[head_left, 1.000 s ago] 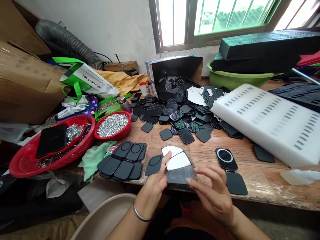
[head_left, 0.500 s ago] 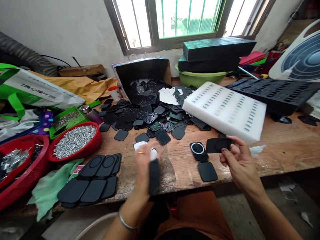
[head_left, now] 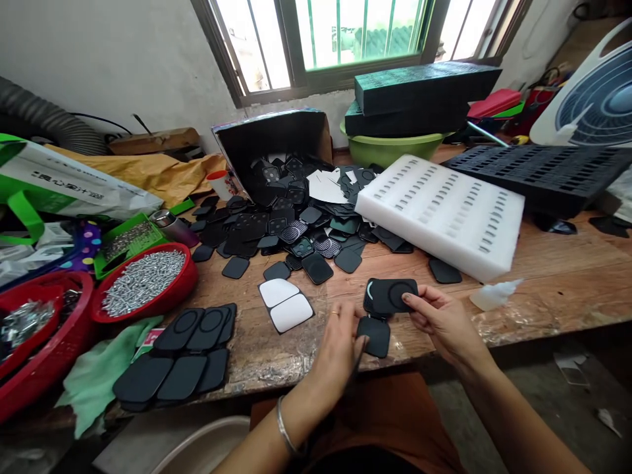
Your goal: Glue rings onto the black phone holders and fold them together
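My right hand [head_left: 444, 322] pinches the right end of a thin black sheet [head_left: 382, 296] marked with a ring outline. That sheet lies over the upper half of a hinged two-panel black case, leaving part of a white ring showing at its left. The case's lower panel [head_left: 376, 337] rests on the table near its front edge. My left hand [head_left: 338, 342] is closed at the left side of this panel, thumb over its edge; the other fingertips are partly hidden. Left of that hand lies a black-edged sheet with two white rounded faces [head_left: 291, 311].
Stacked black cases [head_left: 182, 352] lie at the front left, beside a green cloth [head_left: 93, 375]. Red basins [head_left: 190, 280] hold small metal parts. A heap of black panels [head_left: 257, 227] spills from a box. A slotted white foam block [head_left: 439, 214] and a small translucent bottle [head_left: 488, 296] are right.
My left hand has left the white-faced sheet and moved right to the lower panel. My right hand has brought the black sheet left, over the upper panel. The view has shifted slightly.
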`<state>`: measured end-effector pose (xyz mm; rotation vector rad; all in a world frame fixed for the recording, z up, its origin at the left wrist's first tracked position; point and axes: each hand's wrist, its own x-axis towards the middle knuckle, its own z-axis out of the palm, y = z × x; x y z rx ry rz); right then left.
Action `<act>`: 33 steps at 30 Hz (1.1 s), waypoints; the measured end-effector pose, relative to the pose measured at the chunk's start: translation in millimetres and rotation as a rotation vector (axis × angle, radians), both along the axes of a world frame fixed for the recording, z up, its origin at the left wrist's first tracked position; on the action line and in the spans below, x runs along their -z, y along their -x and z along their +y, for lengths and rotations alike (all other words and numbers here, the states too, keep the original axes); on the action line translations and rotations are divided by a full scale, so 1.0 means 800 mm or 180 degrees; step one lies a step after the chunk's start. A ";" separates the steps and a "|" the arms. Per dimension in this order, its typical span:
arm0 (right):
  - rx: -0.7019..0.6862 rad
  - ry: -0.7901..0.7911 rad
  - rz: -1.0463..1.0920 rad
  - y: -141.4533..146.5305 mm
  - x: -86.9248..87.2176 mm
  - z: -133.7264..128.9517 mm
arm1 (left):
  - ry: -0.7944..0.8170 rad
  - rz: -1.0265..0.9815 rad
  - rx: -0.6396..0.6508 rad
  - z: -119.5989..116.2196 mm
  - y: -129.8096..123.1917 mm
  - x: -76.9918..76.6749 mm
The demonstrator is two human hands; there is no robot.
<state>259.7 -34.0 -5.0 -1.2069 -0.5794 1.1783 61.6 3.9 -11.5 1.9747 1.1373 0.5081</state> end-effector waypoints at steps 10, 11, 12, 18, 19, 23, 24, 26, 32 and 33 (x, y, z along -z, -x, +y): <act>-0.0143 0.0030 0.0652 0.009 -0.005 0.018 | -0.0430 -0.0004 -0.0366 -0.006 -0.024 0.000; -0.0168 0.0046 0.0599 0.008 -0.005 0.018 | -0.0418 0.0031 -0.0329 -0.005 -0.028 0.001; -0.0190 0.0073 0.0534 0.007 -0.004 0.017 | -0.0340 0.0010 -0.0303 -0.003 -0.028 0.002; -0.0281 0.0231 0.0327 0.009 -0.002 0.012 | 0.0991 -0.0946 -0.0331 0.016 0.021 -0.018; -0.0377 0.0290 0.0353 0.014 -0.002 0.011 | 0.1217 -0.1083 -0.0413 0.014 0.033 -0.024; -0.0945 0.0495 0.0517 0.040 -0.006 0.004 | 0.1905 -0.1336 -0.0852 -0.005 0.065 -0.045; -0.1073 0.0554 0.0562 0.047 -0.006 0.003 | 0.2139 -0.1433 -0.0955 -0.010 0.070 -0.048; -0.1242 0.0681 0.0660 0.061 -0.005 0.000 | 0.2593 -0.1717 -0.1145 -0.020 0.076 -0.049; -0.1454 0.0799 0.0792 0.079 0.002 -0.002 | 0.2927 -0.2135 -0.1523 -0.029 0.084 -0.034; -0.1469 0.0801 0.0799 0.080 0.001 -0.002 | 0.2940 -0.2150 -0.1533 -0.029 0.085 -0.031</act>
